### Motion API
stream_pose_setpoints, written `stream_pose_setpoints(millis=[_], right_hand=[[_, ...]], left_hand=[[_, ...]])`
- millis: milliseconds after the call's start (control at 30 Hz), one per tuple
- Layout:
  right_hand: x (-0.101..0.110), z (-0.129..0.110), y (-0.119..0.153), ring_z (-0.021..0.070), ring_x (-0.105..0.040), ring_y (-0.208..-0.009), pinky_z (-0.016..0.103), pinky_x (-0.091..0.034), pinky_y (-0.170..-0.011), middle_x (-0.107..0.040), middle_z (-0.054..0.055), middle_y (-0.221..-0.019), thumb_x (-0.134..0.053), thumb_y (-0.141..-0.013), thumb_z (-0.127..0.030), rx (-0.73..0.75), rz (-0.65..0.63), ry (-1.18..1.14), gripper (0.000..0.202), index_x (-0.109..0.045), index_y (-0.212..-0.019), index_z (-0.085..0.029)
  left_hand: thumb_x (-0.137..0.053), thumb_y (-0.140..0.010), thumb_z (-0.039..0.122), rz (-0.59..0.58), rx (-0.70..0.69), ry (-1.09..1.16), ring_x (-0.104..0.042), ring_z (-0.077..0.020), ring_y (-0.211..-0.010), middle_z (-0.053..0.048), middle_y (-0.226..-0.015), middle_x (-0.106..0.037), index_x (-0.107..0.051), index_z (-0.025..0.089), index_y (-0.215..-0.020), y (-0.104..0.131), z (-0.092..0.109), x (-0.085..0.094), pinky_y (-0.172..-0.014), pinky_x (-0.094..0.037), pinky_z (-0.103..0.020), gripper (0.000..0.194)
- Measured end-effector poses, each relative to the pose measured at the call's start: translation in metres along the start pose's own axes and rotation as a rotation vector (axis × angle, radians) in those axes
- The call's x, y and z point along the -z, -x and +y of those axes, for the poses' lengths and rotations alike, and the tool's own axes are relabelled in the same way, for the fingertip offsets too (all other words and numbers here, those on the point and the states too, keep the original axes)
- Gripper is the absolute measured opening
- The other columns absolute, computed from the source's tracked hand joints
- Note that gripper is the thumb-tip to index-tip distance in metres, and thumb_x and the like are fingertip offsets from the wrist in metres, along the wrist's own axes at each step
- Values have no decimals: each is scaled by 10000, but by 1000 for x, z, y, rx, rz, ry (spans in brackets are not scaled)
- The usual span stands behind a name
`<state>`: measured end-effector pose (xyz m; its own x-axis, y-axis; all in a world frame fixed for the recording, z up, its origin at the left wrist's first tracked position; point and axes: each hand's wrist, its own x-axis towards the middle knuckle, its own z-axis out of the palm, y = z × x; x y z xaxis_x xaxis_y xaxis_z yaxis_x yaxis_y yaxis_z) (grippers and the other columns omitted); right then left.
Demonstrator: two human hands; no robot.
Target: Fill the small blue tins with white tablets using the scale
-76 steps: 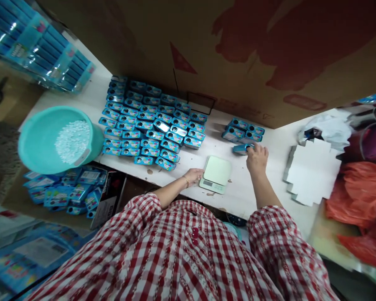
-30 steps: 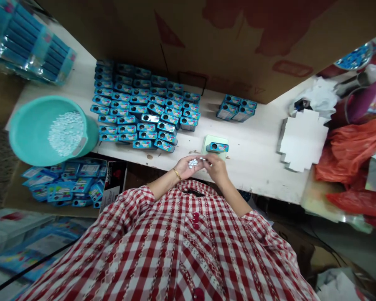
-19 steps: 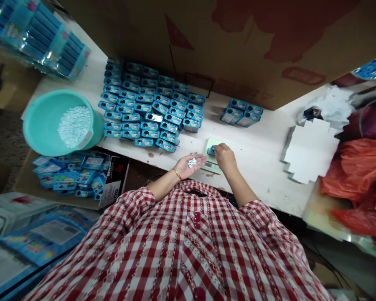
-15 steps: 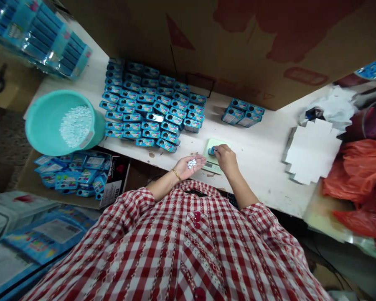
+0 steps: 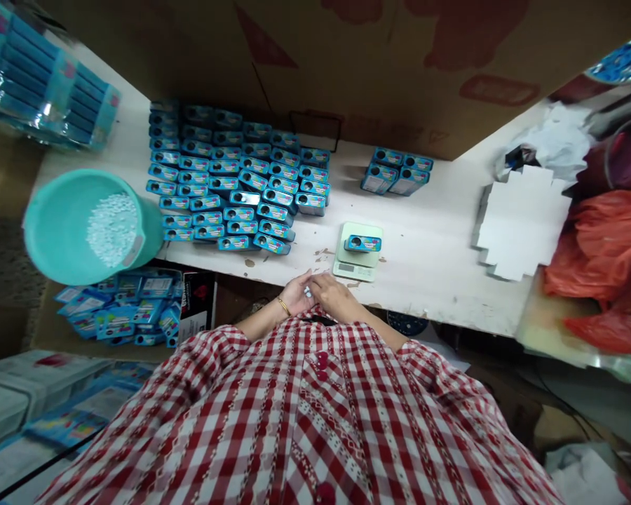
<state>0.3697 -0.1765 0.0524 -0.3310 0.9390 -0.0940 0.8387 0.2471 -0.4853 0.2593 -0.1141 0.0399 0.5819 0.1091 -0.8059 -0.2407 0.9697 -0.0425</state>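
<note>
White pellets lie in the cupped palm of my left hand, in front of the table's near edge. My right hand rests against it, its fingertips bent over the pellets; whether they pinch any is hidden. Just beyond my hands a pale green scale bears one blue box, which neither hand touches. Many blue boxes stand in rows on the left of the white table, and a small group of the same boxes stands behind the scale.
At the left, a turquoise bucket holds white pellets, above a carton of blue packets. A large cardboard box borders the back. To the right are white cardboard pieces and red plastic bags.
My right hand has let go of the blue box on the scale and moved left and nearer to me, against my left hand. The whole view has shifted slightly.
</note>
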Motion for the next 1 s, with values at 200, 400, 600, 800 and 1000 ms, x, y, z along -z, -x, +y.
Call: stream_pose_setpoints(millis=[200, 400, 600, 800, 1000], right_hand=[[2, 3, 1, 198, -538, -937, 303, -473, -809, -601, 84, -997, -457, -841, -95, -11, -22, -53, 218, -575, -1015, -155], [6, 7, 3, 196, -545, -916, 308, -468, -807, -615, 76, -976, -452, -841, -109, -83, 16, -168, 219, -605, -977, -185], [30, 46, 6, 159, -579, -871, 267, -470, -778, -628, 76, -921, -441, -843, -144, -279, 171, -228, 201, -613, -946, -148], [57, 89, 1, 189, -580, -886, 299, -456, -796, -631, 99, -956, -480, -812, -157, -485, 281, -106, 206, -642, -937, -141], [52, 94, 4, 183, -588, -930, 302, -461, -822, -642, 80, -1001, -441, -852, -208, -475, 355, -118, 236, -642, -971, -178]], left_hand=[[-361, -919, 279, 23, -8, -27, -619, -123, -644, -92, -800, -666, -610, 56, -1012, 2, 3, 4, -720, -484, -252, 346], [-398, -895, 201, 10, 5, -54, -590, -118, -554, -52, -634, -630, -624, 74, -850, -4, 2, 1, -676, -493, -257, 263], [-383, -886, 177, -55, -107, -41, -641, -159, -721, -109, -754, -680, -634, 52, -926, -18, 5, -26, -818, -480, -306, 283], [-436, -866, 216, -52, -133, -145, -636, -217, -923, -183, -926, -674, -633, 29, -942, -22, 14, -45, -855, -472, -313, 282], [-426, -858, 183, -7, -148, -105, -646, -203, -899, -164, -904, -681, -643, 52, -928, -17, 11, -26, -837, -483, -301, 263]])
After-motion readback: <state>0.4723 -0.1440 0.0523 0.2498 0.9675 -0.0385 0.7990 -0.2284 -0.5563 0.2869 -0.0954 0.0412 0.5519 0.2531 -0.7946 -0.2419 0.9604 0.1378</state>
